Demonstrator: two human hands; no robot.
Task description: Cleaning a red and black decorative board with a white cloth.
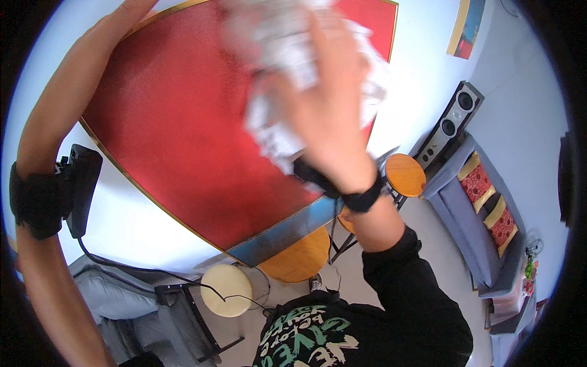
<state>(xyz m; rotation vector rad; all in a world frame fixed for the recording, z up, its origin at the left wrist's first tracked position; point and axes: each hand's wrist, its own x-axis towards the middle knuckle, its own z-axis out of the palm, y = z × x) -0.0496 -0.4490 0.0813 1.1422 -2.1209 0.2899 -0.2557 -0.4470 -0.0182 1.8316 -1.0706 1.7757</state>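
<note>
A large picture (174, 151) with a red field, a blue strip and a thin gold-coloured frame is before me against a white wall. My right hand (328, 101) lies over a crumpled white cloth (279, 133), held on or just over the red field; both are motion-blurred. The cloth has dark marks near its lower edge. My left arm reaches up along the picture's left side. Only a bit of my left hand (144, 8) shows, beside the gold-coloured frame; the top rim of the view cuts off its fingers.
Under the picture stand a round wooden stool (298, 257) and a cream round stool (227, 290). Another wooden stool (406, 174) is to the right, near a tower speaker (447, 124) and a grey sofa (472, 229). A black cable (151, 269) runs from my left forearm's device (84, 190) past a grey seat (156, 330).
</note>
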